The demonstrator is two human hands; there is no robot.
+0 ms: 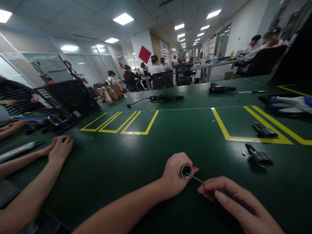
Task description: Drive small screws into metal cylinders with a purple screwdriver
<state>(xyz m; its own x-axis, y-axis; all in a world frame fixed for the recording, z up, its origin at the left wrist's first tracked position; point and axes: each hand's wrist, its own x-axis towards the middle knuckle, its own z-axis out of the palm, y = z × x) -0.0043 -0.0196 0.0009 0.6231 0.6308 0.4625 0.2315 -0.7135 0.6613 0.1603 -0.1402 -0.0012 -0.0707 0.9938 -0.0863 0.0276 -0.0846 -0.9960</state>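
My left hand [174,172] is wrapped round a hollow metal cylinder [186,167], its round open end facing me. My right hand [229,195] grips a thin screwdriver [198,179] by its dark handle. The screwdriver's slim shaft runs into the cylinder's mouth; its tip is hard to make out inside. To the right on the green table lie two dark metal cylindrical parts, a nearer one [262,158] and a farther one [267,132], each with a narrow end. Beside the nearer part rests a small metal ring [244,154].
A co-worker's clasped hands [60,148] rest on the green table [117,165] at left. Farther back are a cabled tool [168,97], a power drill [222,88] and a black-framed machine [70,97]. Blue-and-white items [292,103] lie at far right. Yellow tape [136,133] marks the tabletop.
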